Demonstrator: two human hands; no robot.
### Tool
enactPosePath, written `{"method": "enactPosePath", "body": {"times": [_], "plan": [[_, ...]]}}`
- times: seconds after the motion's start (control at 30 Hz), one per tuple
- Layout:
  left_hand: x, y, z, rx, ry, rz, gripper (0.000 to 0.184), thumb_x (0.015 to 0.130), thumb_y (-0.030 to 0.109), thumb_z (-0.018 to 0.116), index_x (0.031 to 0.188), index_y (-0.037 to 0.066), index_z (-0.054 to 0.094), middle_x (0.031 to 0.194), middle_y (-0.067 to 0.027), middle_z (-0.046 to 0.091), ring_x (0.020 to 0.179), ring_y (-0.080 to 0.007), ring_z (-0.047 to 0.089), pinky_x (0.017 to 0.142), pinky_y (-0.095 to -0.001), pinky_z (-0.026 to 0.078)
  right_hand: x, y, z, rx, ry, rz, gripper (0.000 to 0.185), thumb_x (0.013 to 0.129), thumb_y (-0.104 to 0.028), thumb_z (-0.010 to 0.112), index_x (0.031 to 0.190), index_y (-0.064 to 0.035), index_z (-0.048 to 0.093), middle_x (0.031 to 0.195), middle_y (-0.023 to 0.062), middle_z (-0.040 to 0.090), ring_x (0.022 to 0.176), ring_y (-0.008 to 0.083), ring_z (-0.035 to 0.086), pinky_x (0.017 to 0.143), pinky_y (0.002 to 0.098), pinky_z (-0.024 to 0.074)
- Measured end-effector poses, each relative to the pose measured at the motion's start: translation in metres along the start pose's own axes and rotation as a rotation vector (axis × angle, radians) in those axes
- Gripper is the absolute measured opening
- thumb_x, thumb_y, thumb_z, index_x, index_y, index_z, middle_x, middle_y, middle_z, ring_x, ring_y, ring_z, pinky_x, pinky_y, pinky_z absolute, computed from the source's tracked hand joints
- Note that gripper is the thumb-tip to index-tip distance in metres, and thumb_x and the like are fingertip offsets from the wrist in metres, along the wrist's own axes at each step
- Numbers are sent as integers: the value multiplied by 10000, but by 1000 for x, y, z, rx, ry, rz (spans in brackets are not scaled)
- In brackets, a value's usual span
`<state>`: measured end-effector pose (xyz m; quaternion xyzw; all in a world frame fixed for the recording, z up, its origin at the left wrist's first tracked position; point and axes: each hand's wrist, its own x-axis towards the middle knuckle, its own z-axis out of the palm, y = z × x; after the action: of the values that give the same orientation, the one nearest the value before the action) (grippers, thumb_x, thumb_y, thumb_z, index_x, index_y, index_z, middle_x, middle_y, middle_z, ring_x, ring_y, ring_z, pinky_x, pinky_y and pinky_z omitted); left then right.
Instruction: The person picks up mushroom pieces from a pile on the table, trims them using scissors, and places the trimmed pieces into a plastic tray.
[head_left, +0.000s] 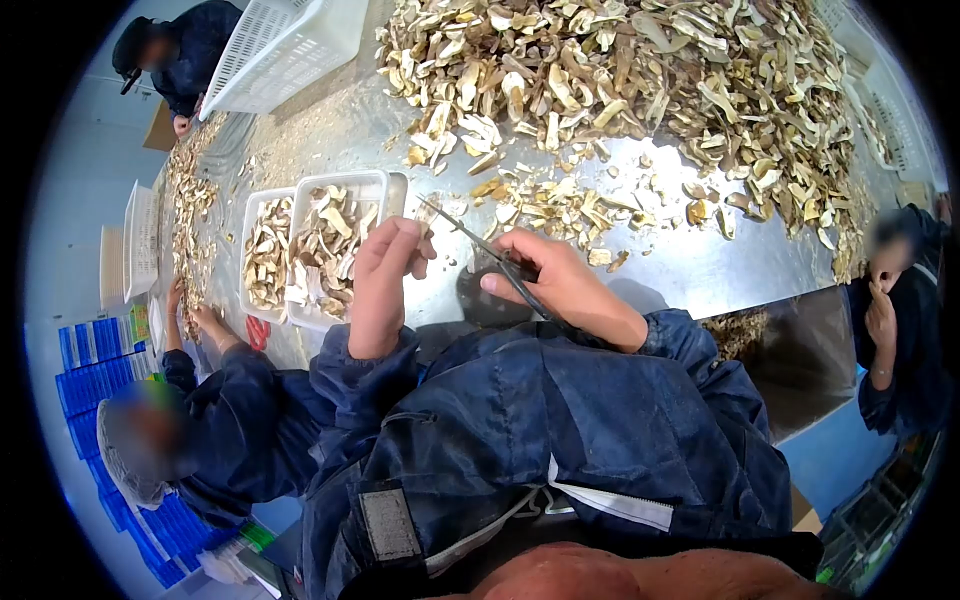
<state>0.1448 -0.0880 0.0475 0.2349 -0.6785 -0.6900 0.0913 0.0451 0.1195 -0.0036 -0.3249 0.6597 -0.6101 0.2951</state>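
Note:
My right hand (565, 285) is closed around a pair of dark scissors (480, 240), whose slim blades point up and left over the metal table. Close to the blade tips, my left hand (388, 275) is closed in a pinch; whatever sits between its fingertips is too small to make out. Beside my left hand stand two white plastic trays holding dried mushroom slices, the nearer tray (385, 195) overlapping the farther tray (243, 235). Loose mushroom slices (560, 205) and crumbs lie just beyond the scissors.
A large heap of dried mushroom slices (620, 75) covers the table's (700, 270) far side. White perforated baskets (290, 60) stand at the upper left and right. One co-worker (240, 420) handles slices at my left; others are at upper left and right. A lined bin (800, 355) sits below the right edge.

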Motion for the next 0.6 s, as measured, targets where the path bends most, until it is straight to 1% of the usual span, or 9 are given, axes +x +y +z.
{"method": "enactPosePath", "body": {"times": [0.1, 0.23, 0.33, 0.43, 0.53, 0.6], "plan": [[-1, -2, 5, 58, 23, 66, 198, 1026, 194, 574, 926, 31, 625, 751, 8, 582, 652, -59, 477, 616, -212, 384, -2, -2, -3, -46, 1, -16, 393, 882, -370, 773, 1053, -53, 616, 770, 83, 633, 690, 185, 591, 633, 332, 457], [-1, -5, 6, 147, 58, 142, 191, 1027, 197, 581, 926, 39, 615, 739, 18, 562, 648, -46, 468, 592, -202, 373, -4, -4, -3, -25, 0, -18, 429, 872, -404, 773, 1076, -65, 606, 794, 88, 620, 711, 208, 585, 652, 344, 460], [-2, -6, 8, 165, 104, 169, 185, 1027, 196, 586, 932, 39, 614, 734, 18, 562, 645, -42, 467, 593, -198, 375, -4, -10, -7, -61, -85, 58, 436, 879, -419, 761, 1076, -66, 599, 789, 84, 594, 712, 212, 573, 658, 350, 455], [-2, -4, 12, 184, 88, 156, 188, 1026, 198, 588, 935, 36, 612, 731, 15, 565, 641, -42, 473, 592, -197, 379, -3, -10, -8, -53, -166, 125, 483, 892, -414, 766, 1156, -45, 601, 866, 58, 613, 777, 154, 545, 692, 309, 448], [-2, -11, 10, 186, 44, 146, 191, 1026, 197, 589, 934, 31, 610, 732, 12, 568, 637, -44, 479, 586, -200, 381, -2, -3, -2, 26, -115, 65, 413, 899, -424, 737, 1020, -56, 593, 772, 91, 576, 706, 216, 565, 641, 356, 437], [0, -14, 10, 184, 45, 151, 196, 1027, 199, 587, 932, 28, 609, 731, 11, 568, 633, -46, 480, 580, -204, 381, -2, -5, -1, 10, -126, 46, 395, 911, -409, 726, 1006, -49, 593, 770, 103, 584, 708, 223, 566, 643, 358, 439]]}}
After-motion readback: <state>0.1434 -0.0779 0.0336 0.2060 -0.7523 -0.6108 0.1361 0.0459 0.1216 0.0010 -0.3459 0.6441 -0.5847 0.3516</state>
